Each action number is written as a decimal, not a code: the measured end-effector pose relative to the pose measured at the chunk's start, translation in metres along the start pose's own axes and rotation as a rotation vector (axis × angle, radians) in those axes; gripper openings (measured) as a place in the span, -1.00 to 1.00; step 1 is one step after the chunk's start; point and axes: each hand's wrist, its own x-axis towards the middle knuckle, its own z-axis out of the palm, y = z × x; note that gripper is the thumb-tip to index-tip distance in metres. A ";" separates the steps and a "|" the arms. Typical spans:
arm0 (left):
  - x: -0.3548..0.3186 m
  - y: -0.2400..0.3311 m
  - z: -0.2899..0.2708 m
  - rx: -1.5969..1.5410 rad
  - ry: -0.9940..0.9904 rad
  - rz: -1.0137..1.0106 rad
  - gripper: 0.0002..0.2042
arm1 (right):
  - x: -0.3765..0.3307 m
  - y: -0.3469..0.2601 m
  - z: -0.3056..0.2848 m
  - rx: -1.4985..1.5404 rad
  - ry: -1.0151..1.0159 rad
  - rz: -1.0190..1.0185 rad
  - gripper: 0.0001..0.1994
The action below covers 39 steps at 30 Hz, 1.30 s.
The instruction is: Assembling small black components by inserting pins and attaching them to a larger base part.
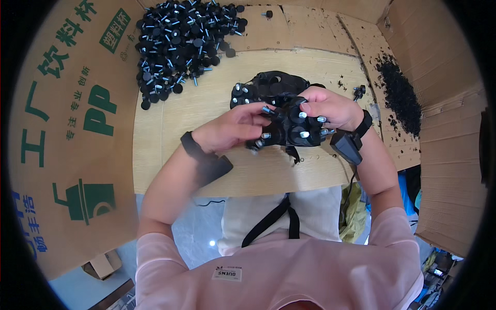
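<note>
**Desk:** Head view, looking down — what are the hands doing?

**Photographer:** The left hand (235,129) is pinching one black foot (267,110) by its knob, its bright stud sticking out toward the right hand. The right hand (330,107) is closing over a black web (281,111) of moulded feet and gripping its far side, holding it just above the counter (227,98).

**Desk:** Which step does that look like?

**Photographer:** By my reading, feet are being parted from the web one at a time. If so, a twist or pull at the pinched foot comes next, with the right hand bracing the web against it.

**Desk:** And the surroundings?

**Photographer:** A pile (183,44) of loose feet is lying at the counter's far left, well apart from the hands. Black scraps (400,95) are sitting against the cardboard wall (444,77) on the right.

**Desk:** What can't be made out?

**Photographer:** Fingers are covering the middle of the web, so I cannot tell whether the pinched foot is attached to it. The fisheye rim is cutting off both walls, and the counter's near edge is hiding the lap.
</note>
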 end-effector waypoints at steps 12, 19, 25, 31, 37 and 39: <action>-0.008 0.028 0.009 0.946 0.200 -0.135 -0.48 | -0.013 0.014 -0.002 -0.311 0.127 0.206 -0.56; -0.007 0.023 0.005 1.254 0.226 0.058 -0.59 | -0.019 0.002 0.001 -0.800 0.152 0.030 -0.60; -0.017 0.041 0.010 1.355 0.292 0.082 -0.69 | -0.041 -0.006 -0.015 -0.838 0.361 -0.155 -0.81; -0.028 0.050 -0.007 1.187 0.678 0.321 -0.86 | -0.046 -0.007 -0.016 -0.689 0.526 -0.303 -0.89; -0.023 0.034 0.013 1.507 0.494 0.165 -0.68 | -0.034 -0.006 0.014 -1.147 0.322 -0.235 -0.81; -0.018 0.027 0.011 1.635 0.477 0.167 -0.64 | -0.031 -0.002 0.017 -1.224 0.354 -0.256 -0.71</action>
